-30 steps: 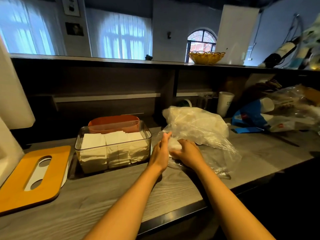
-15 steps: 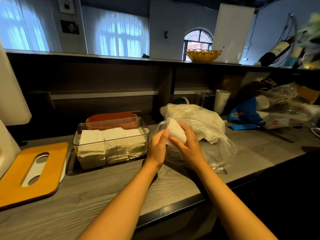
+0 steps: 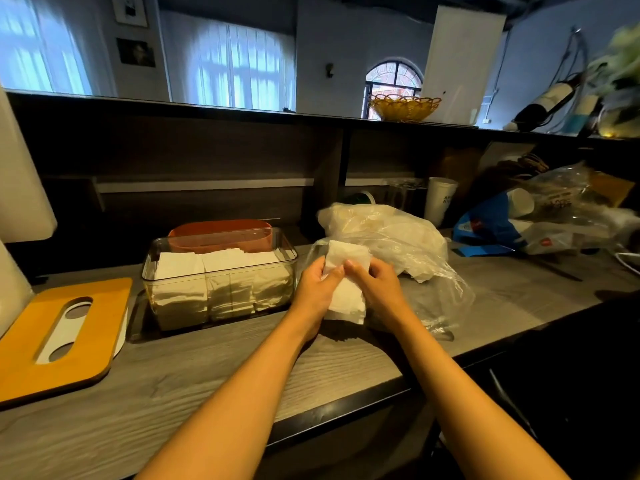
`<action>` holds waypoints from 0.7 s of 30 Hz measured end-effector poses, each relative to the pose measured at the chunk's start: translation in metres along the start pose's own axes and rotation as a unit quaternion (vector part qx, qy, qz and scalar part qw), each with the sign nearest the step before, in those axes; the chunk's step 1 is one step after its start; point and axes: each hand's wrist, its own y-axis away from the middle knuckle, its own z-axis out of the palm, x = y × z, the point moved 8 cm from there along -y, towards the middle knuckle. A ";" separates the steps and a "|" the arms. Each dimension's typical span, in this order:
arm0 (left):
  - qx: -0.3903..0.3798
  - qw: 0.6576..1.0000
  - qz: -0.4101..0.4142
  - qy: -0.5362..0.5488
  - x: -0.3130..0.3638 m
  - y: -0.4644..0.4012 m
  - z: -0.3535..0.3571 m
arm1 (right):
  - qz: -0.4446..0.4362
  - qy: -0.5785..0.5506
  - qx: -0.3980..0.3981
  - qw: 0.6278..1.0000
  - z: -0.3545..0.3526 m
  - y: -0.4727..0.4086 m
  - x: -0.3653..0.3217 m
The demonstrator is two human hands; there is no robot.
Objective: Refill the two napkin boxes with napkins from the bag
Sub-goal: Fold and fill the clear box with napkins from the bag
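A stack of white napkins (image 3: 346, 289) is held upright between both hands, just in front of the clear plastic bag (image 3: 391, 244). My left hand (image 3: 317, 289) grips its left side and my right hand (image 3: 379, 289) grips its right side. The clear napkin box (image 3: 221, 271) stands to the left, open, with rows of white napkins inside. Behind it sits an orange box (image 3: 221, 233), mostly hidden. The bag still holds more white napkins.
An orange wooden lid with an oval slot (image 3: 59, 337) lies at the far left of the grey counter (image 3: 173, 393). A white paper cup (image 3: 440, 202), a blue package (image 3: 488, 226) and crumpled plastic wrap (image 3: 568, 209) crowd the right. A raised shelf runs behind.
Both hands were at the bag's mouth; they have lifted a stack of napkins out of it and brought it up and slightly left, now held between them.
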 end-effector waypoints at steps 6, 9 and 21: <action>-0.078 0.993 -0.076 0.043 -0.013 0.006 0.011 | -0.063 -0.043 0.099 0.992 -0.026 -0.001 -0.010; -0.041 0.991 -0.056 0.111 -0.005 0.005 0.005 | -0.051 -0.118 0.088 0.988 -0.028 -0.002 -0.007; 0.079 0.994 0.060 -0.036 0.007 0.005 -0.021 | -0.045 0.036 0.068 0.996 -0.012 0.007 -0.013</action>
